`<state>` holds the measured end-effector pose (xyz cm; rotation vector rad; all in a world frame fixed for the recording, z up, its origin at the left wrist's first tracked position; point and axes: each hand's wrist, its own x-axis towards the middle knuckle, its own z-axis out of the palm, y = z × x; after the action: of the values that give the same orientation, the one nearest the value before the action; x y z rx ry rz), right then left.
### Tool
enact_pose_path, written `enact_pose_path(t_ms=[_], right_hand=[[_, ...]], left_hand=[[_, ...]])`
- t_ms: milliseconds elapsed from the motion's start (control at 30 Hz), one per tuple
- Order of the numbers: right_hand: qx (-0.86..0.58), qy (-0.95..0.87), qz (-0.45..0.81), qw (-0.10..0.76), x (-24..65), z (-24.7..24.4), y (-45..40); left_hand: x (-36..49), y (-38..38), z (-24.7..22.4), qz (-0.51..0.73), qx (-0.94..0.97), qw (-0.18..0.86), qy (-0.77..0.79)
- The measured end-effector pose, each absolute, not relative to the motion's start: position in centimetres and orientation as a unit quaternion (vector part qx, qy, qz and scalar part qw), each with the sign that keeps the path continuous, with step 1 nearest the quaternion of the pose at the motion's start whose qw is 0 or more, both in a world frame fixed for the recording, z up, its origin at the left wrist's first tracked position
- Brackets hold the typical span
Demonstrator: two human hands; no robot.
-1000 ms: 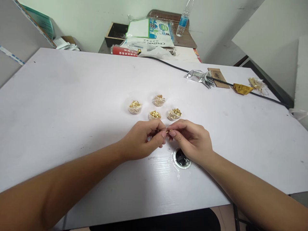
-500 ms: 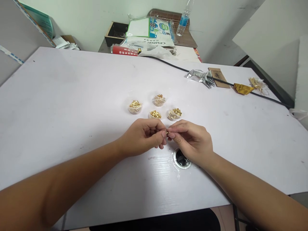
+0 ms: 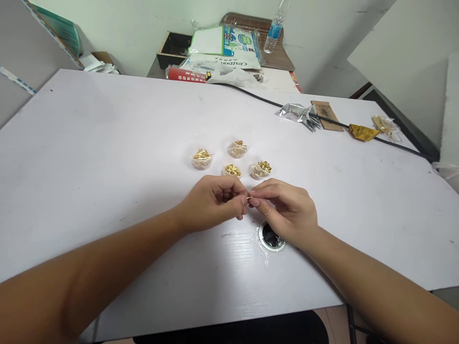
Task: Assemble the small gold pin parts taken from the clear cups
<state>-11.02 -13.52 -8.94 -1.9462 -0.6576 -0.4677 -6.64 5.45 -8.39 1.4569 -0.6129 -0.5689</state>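
My left hand and my right hand meet fingertip to fingertip above the white table. Between them is a small gold-coloured metal piece, pinched by thumb and forefinger on both sides. Most of it is hidden by the fingertips, so its exact kind does not show. Just beyond the hands stand small clear cups with gold-coloured metal parts: long pins in the left cup, small pieces in the back cup, short pieces in the near cup and short tubes in the right cup.
A round black insert with a silver rim lies in the tabletop under my right hand. A black cable crosses the far side, by silver foil packets, cardboard and a gold packet. A water bottle stands behind.
Both hands keep nearly the same place and the same pinch. Only the fingertips shift slightly around the small gold-coloured piece.
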Motion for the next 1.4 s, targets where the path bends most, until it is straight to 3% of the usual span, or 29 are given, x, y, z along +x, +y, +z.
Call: enact_pose_path(t_ms=[567,967,1400], right_hand=[[-0.812,-0.263,-0.195,0.483,-11.00,-8.96,-13.64],[-0.827,-0.312,-0.219,0.413,-10.94,-8.71,-14.06],[-0.836,-0.287,-0.230,0.406,-11.23,-8.78,-13.72]], left_hand=[[-6.64,5.58,-8.10,-0.289,0.639,0.664,-0.258],[-6.72,5.51,-8.32,-0.259,0.674,0.636,-0.273],[-6.72,5.59,-8.62,-0.210,0.697,0.616,-0.302]])
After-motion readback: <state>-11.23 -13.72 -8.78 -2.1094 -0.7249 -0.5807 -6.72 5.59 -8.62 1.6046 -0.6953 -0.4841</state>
